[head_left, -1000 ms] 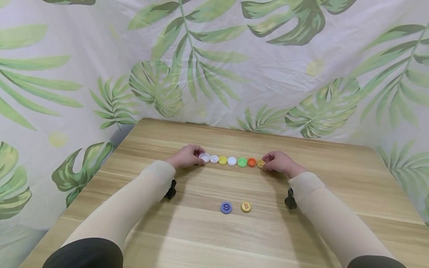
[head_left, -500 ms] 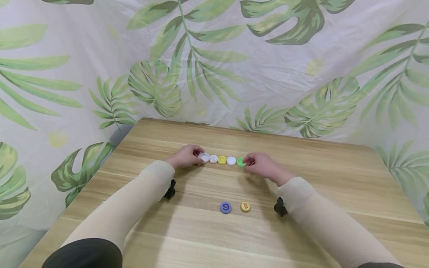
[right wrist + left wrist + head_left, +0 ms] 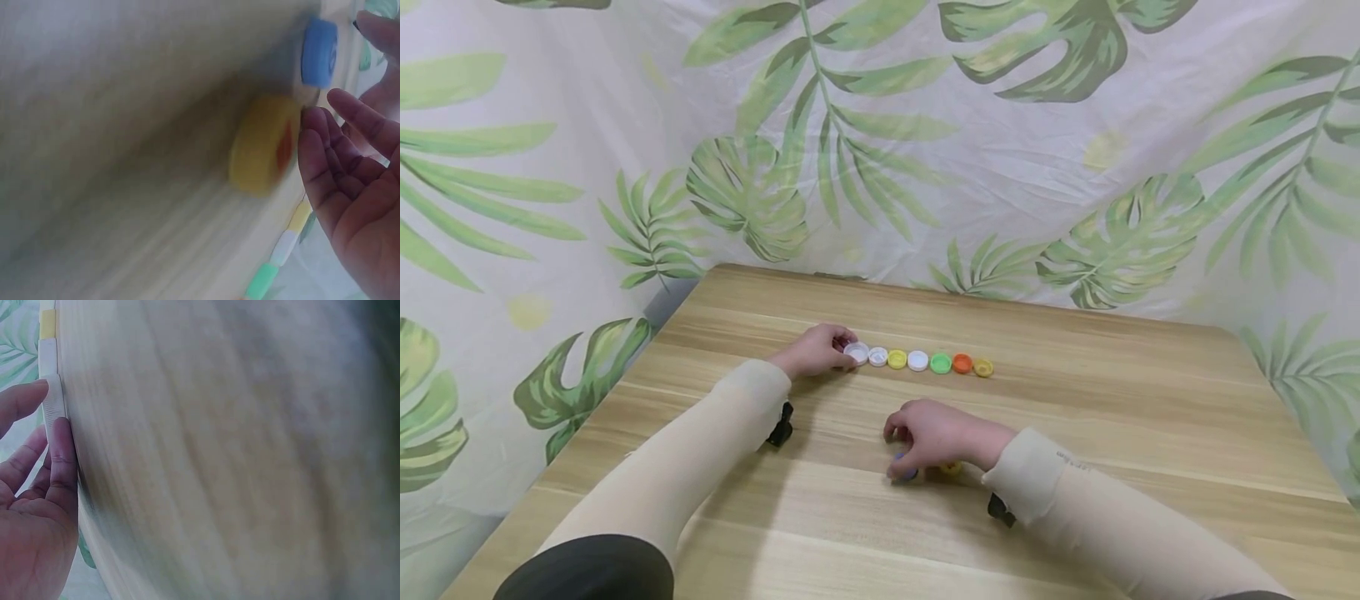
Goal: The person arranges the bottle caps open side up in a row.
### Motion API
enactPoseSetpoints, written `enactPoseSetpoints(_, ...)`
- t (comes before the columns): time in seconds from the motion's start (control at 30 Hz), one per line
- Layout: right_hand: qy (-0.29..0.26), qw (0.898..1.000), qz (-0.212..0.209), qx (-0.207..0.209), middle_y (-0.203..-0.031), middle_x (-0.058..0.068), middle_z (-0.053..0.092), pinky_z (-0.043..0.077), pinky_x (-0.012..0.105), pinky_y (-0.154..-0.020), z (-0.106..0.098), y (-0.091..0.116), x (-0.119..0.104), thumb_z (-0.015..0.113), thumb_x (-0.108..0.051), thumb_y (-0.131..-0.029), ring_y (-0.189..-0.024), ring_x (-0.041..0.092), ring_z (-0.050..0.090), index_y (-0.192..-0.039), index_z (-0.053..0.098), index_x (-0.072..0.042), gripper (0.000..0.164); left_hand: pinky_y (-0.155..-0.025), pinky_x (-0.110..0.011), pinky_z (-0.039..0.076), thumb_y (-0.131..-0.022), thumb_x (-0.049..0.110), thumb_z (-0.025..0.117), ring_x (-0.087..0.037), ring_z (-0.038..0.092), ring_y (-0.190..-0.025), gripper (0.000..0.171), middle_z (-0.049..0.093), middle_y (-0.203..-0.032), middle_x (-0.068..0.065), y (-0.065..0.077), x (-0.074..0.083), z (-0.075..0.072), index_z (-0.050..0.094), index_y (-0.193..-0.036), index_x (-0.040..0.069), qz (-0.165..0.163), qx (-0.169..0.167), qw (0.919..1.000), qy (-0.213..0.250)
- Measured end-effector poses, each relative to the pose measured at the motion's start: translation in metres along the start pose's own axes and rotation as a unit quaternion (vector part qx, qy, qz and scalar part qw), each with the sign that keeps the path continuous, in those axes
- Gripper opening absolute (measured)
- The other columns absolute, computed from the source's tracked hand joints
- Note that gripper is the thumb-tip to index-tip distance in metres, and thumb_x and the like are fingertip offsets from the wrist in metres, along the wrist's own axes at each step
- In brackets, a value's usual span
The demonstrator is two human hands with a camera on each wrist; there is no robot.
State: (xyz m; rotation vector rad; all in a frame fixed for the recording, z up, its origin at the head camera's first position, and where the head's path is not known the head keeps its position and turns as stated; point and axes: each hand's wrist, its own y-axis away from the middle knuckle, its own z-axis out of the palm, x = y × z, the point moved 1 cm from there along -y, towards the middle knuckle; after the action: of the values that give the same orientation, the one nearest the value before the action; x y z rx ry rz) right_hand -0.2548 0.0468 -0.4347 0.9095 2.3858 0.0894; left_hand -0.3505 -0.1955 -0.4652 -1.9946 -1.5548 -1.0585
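Bottle caps lie hollow side up in a straight row on the wooden table (image 3: 1112, 392). My left hand (image 3: 822, 350) pinches the large white cap (image 3: 856, 354) at the row's left end, its thumb and a finger on the rim in the left wrist view. Nearer to me, my right hand (image 3: 936, 433) is over a blue cap (image 3: 319, 52), thumb and fingers spread apart around it. Beside that lies a yellow cap with red print (image 3: 262, 147), under the palm and partly hidden in the head view.
Rightward from the large cap run a small white cap (image 3: 877, 357), a yellow cap (image 3: 897, 359), another white cap (image 3: 917, 361), a green cap (image 3: 941, 363), an orange cap (image 3: 962, 363) and an amber cap (image 3: 983, 367). A leaf-patterned cloth (image 3: 880, 167) hangs behind the table.
My right hand has left the row's right end, passed leftward to the green cap, then come toward me over the blue cap. The left hand has stayed at the large white cap.
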Motion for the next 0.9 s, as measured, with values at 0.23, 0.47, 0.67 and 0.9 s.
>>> enactPoseSetpoints(0.23, 0.023, 0.999, -0.022, -0.012, -0.091, -0.003, 0.059, 0.047, 0.027, -0.078, 0.005, -0.002, -0.007, 0.083, -0.016, -0.082, -0.082, 0.010, 0.052, -0.103, 0.072, -0.012, 0.024, -0.085, -0.033, 0.049, -0.090, 0.010, 0.078, -0.023, 0.056, -0.098, 0.043, 0.063, -0.107, -0.012, -0.003, -0.004, 0.000, 0.064, -0.127, -0.007, 0.001, -0.002, 1.0000, -0.001)
enactPoseSetpoints(0.47, 0.048, 0.999, 0.011, 0.016, -0.089, -0.004, 0.059, 0.049, 0.030, -0.077, 0.001, -0.004, 0.000, 0.080, -0.018, -0.089, -0.080, 0.011, 0.055, -0.100, 0.071, -0.012, 0.016, -0.086, -0.034, 0.049, -0.089, 0.010, 0.079, -0.023, 0.056, -0.098, 0.044, 0.063, -0.107, -0.012, -0.003, -0.003, 0.000, 0.064, -0.128, -0.006, -0.003, -0.002, 1.0000, 0.004)
enactPoseSetpoints(0.67, 0.054, 0.996, 0.062, 0.041, -0.093, -0.002, 0.058, 0.050, 0.032, -0.074, -0.009, -0.001, 0.014, 0.082, -0.024, -0.088, -0.082, 0.014, 0.055, -0.102, 0.069, -0.014, 0.021, -0.085, -0.033, 0.049, -0.090, 0.009, 0.078, -0.023, 0.056, -0.098, 0.043, 0.063, -0.107, -0.012, -0.002, -0.002, 0.000, 0.064, -0.127, -0.006, -0.004, -0.003, 1.0000, -0.001)
enactPoseSetpoints(0.9, 0.048, 0.996, 0.063, 0.044, -0.094, -0.002, 0.062, 0.051, 0.034, -0.077, -0.016, 0.001, 0.031, 0.079, -0.017, -0.089, -0.085, 0.014, 0.056, -0.101, 0.070, -0.015, 0.015, -0.086, -0.034, 0.048, -0.089, 0.009, 0.077, -0.023, 0.056, -0.098, 0.042, 0.064, -0.107, -0.012, 0.001, 0.002, 0.000, 0.064, -0.127, -0.006, -0.004, 0.000, 1.0000, -0.007)
